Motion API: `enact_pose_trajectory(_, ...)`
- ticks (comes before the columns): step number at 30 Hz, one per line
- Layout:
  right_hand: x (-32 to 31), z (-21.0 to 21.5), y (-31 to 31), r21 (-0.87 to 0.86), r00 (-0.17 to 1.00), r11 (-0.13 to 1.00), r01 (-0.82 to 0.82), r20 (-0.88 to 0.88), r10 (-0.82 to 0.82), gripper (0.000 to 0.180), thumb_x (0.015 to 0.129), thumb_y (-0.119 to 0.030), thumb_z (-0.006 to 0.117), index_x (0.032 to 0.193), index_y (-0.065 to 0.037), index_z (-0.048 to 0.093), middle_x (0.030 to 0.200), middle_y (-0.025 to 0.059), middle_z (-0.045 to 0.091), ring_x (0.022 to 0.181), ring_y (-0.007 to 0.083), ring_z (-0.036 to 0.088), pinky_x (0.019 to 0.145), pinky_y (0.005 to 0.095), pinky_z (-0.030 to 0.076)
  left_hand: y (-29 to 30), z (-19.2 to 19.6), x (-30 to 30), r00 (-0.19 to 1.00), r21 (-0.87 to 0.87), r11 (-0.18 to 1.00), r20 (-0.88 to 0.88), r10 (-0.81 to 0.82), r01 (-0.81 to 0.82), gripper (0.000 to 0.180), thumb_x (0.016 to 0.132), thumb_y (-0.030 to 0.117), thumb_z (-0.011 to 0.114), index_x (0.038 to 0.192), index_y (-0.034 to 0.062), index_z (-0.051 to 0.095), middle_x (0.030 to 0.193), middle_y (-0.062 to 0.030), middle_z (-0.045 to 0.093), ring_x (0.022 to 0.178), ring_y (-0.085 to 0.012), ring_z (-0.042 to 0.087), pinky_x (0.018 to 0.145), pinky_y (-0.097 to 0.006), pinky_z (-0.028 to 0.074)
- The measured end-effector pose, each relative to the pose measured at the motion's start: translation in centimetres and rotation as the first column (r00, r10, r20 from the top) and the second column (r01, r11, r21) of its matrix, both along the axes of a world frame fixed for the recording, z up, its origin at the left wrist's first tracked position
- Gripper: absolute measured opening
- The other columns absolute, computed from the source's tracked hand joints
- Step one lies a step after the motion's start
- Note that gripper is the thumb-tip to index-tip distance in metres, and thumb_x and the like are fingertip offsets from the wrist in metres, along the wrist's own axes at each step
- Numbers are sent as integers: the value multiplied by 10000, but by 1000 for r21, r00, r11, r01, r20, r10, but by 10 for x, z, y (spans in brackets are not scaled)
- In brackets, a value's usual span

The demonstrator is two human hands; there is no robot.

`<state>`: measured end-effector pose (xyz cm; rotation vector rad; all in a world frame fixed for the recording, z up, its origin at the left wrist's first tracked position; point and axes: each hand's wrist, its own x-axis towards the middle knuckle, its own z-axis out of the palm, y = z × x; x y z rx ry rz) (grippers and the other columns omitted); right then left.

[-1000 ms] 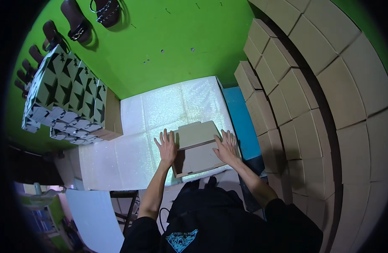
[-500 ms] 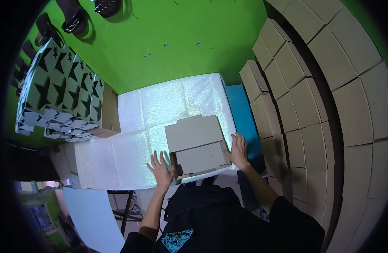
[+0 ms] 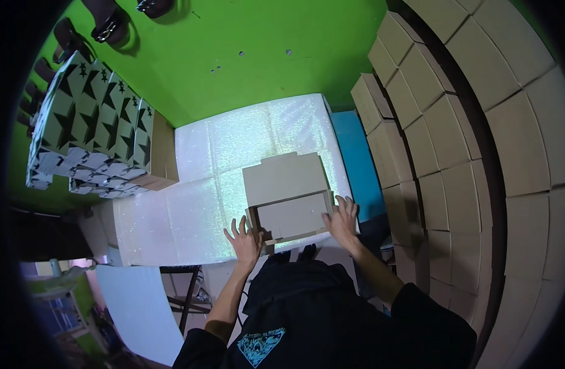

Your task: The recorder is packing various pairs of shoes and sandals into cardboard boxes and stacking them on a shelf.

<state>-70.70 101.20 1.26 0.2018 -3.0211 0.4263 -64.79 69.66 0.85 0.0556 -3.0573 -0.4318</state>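
An opened brown cardboard box (image 3: 293,215) lies in front of me near the table's front edge, its lid flap (image 3: 285,179) folded back away from me. The inside that shows is bare cardboard, with a shadow along its left end. At the box's front left corner is my left hand (image 3: 245,245), its fingers spread and its thumb against the side wall. My right hand (image 3: 342,222) straddles the right side wall, thumb over the inside and bent fingers outside.
A sparkly white sheet covers the table (image 3: 190,212). Star-patterned boxes (image 3: 89,126) are stacked at the left; brown boxes (image 3: 445,138) fill racks at the right. Sandals (image 3: 110,27) hang on the green wall (image 3: 264,74). A blue surface (image 3: 359,163) lies right of the table.
Both hands have closed in on the box's sides. My right thumb reaches farther over the wall, and its fingers are more bent. The whole view has shifted slightly.
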Motion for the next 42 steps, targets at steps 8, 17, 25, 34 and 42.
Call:
enact_pose_trajectory(8, 12, 18, 3, -79, 891, 993, 84, 453, -39, 929, 701, -349, 863, 1406, 75, 431, 1505, 274, 316, 1412, 495, 249, 1116, 672, 213, -4, 2, 10, 966, 84, 996, 257, 4, -27, 734, 737, 489, 809, 1243, -4, 612, 1524, -195, 348, 1439, -460, 234, 1091, -761, 156)
enact_pose_trajectory(17, 49, 0, 20, -114, 915, 993, -9, 399, 54, 1117, 731, -471, 840, 1548, -5, 236, 1534, 299, 282, 1423, 506, 230, 1118, 687, 200, 11, -7, 41, 974, -8, 1000, 228, -6, 8, 1039, 639, 593, 828, 1402, -18, 476, 1566, -214, 294, 1456, -458, 221, 1092, -753, 178)
enact_pose_trajectory(25, 56, -6, 14, -138, 964, 990, 37, 265, 1, 1067, 760, -433, 822, 1547, -10, 238, 1519, 292, 303, 1392, 519, 270, 1116, 664, 214, 23, -12, 50, 984, -42, 996, 157, 88, -83, 1057, 661, 523, 848, 1446, -32, 408, 1592, -222, 248, 1449, -467, 234, 1101, -744, 188)
enact_pose_trajectory(34, 185, 5, 9, -273, 998, 962, -18, 46, 32, 868, 860, -364, 747, 1523, -24, 302, 1494, 295, 311, 1381, 486, 305, 1093, 606, 293, 64, 14, 163, 997, 77, 997, 76, 8, -14, 1164, 696, 584, 821, 1579, 106, 230, 1628, -245, 127, 1472, -502, 162, 1080, -753, 186)
enact_pose_trajectory(42, 339, -28, 4, -225, 980, 969, 101, 192, -58, 787, 891, -345, 710, 1496, -14, 332, 1492, 298, 314, 1347, 480, 338, 1076, 580, 326, 68, -4, 295, 964, 156, 977, 200, -177, 147, 1130, 711, 609, 797, 1567, 103, 261, 1625, -242, 134, 1464, -508, 178, 1087, -746, 183)
